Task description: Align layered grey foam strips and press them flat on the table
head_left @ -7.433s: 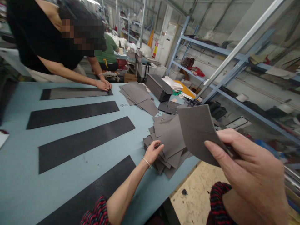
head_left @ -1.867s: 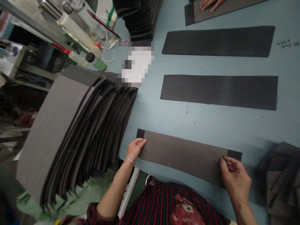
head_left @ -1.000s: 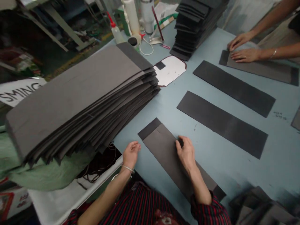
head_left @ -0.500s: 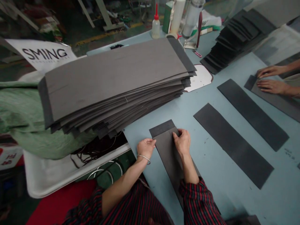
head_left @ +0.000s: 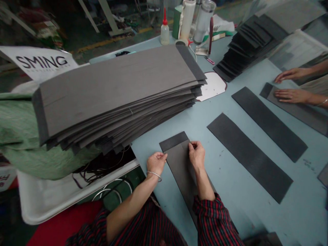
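"On the blue tabletop [head_left: 179,120], what is held?"

"A gray sheet [head_left: 179,167], over a black strip [head_left: 174,140] whose far end shows past it."

"Held how?"

"The left hand [head_left: 156,162] is closed to a pinch on its left edge, the right hand [head_left: 196,155] likewise on its right."

"Beside it?"

"Two more black strips [head_left: 250,158], to the right."

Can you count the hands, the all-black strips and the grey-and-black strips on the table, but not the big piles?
Hands from striped sleeves: 2
Co-worker's hands: 2
All-black strips: 2
Grey-and-black strips: 2
Total: 8
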`<state>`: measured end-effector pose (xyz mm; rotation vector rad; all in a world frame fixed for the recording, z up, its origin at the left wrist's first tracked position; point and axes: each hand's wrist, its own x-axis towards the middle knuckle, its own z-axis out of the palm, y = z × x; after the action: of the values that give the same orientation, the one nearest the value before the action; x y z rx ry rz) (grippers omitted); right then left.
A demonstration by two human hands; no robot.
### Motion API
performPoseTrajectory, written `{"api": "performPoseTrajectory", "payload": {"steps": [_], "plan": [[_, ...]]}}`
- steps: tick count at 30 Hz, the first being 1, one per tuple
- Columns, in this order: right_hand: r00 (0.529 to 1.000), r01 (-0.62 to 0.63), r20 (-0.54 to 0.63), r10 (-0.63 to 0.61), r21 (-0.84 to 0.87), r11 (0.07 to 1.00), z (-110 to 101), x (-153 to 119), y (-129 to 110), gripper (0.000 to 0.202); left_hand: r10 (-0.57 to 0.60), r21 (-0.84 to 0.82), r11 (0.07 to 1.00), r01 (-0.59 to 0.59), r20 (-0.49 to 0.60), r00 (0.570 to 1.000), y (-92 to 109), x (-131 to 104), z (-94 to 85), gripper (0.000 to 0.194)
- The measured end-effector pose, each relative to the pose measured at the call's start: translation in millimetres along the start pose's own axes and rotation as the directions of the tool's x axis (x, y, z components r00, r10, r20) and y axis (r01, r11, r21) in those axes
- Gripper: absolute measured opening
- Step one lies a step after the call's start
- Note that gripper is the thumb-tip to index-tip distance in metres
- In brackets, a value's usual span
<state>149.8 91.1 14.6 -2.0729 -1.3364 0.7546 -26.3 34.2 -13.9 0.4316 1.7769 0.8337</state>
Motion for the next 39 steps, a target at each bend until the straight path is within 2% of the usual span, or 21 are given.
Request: {"api": "performPoseTrajectory", "payload": {"steps": [3,7,14,18,21,24,26,28,29,31,34,36,39], "plan": [[1.0,-0.005,0.0,0.005,0.09,0.996,-1,2,6,0.03,-0.019,-0.079,0.997,0.02,0.02,1.0,5,-5,3.1,0.024],[1.0,0.018,-0.025,-0.015,0.124,0.992,0,6,17,0.033,-0.077,-0.168,0.982,0.084,0.051,0.996,13,-10,5.2,0.031],[0.999,-0.049,0.032,0.042,0.249,0.967,3,10,23,0.033,-0.135,-0.185,0.972,0.147,0.077,0.988,19,-12,-0.3,0.038],[1.0,-0.021,0.013,0.019,0.211,0.977,4,8,20,0.03,-0.122,-0.149,0.98,0.131,0.066,0.99,18,-10,0.9,0.039],[0.995,0.1,-0.012,-0.1,0.06,0.993,5,5,16,0.03,-0.089,-0.091,0.991,0.094,0.059,0.994,15,-6,1.8,0.033],[0.975,0.216,-0.031,-0.221,-0.123,0.969,6,2,14,0.03,-0.039,0.005,0.999,0.039,0.059,0.997,12,0,0.2,0.024],[0.962,0.247,-0.059,-0.265,-0.211,0.946,7,0,14,0.029,0.003,0.079,0.997,-0.007,0.045,0.999,10,3,-1.9,0.02],[0.954,0.258,-0.087,-0.288,-0.256,0.932,9,-3,15,0.028,0.118,0.202,0.972,-0.12,0.02,0.993,9,3,-3.8,0.018],[0.95,0.264,-0.095,-0.297,-0.261,0.929,10,-5,16,0.027,0.206,0.278,0.939,-0.204,0.022,0.978,9,2,-4.6,0.016],[0.942,0.286,-0.105,-0.319,-0.247,0.926,11,-8,19,0.025,0.391,0.423,0.82,-0.386,0.079,0.917,9,-4,-5.9,0.009],[0.927,0.336,-0.093,-0.363,-0.223,0.915,10,-12,25,0.024,0.53,0.485,0.676,-0.554,0.203,0.824,7,-14,-7.3,0.009],[0.923,0.354,-0.07,-0.378,-0.228,0.907,9,-15,26,0.027,0.556,0.46,0.659,-0.596,0.236,0.797,5,-19,-7.7,0.012],[0.927,0.351,-0.046,-0.372,-0.244,0.904,9,-17,25,0.032,0.561,0.399,0.7,-0.592,0.205,0.802,0,-20,-5.8,0.011]]}}
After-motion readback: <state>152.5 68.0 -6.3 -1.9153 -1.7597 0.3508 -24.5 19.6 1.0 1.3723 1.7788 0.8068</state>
